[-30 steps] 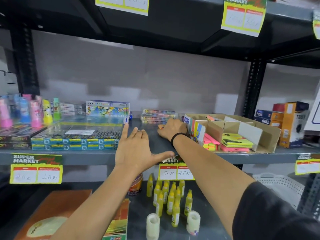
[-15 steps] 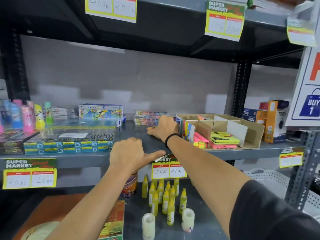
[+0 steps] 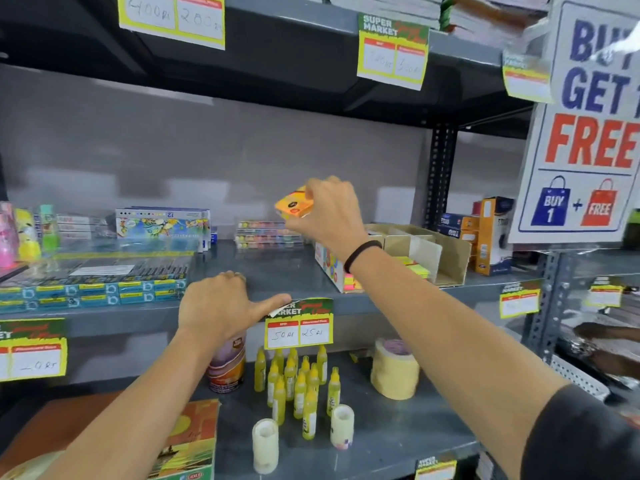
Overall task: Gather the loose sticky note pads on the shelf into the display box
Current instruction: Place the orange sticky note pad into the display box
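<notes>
My right hand holds an orange sticky note pad lifted above the grey shelf, just left of the cardboard display box. The box stands on the shelf's right part and holds yellow and pink pads; my right forearm hides its left end. My left hand rests on the shelf's front edge with the fingers curled over it and the thumb stretched right. It holds no pad.
Flat pen packs fill the shelf's left side, with a colourful box and stacked colour sets behind. Orange boxes stand right of the display box. Glue bottles and tape rolls sit on the lower shelf.
My right hand has risen from the shelf surface with the orange pad gripped in it. My left hand went from spread fingers to curled on the shelf edge. The camera tilted up.
</notes>
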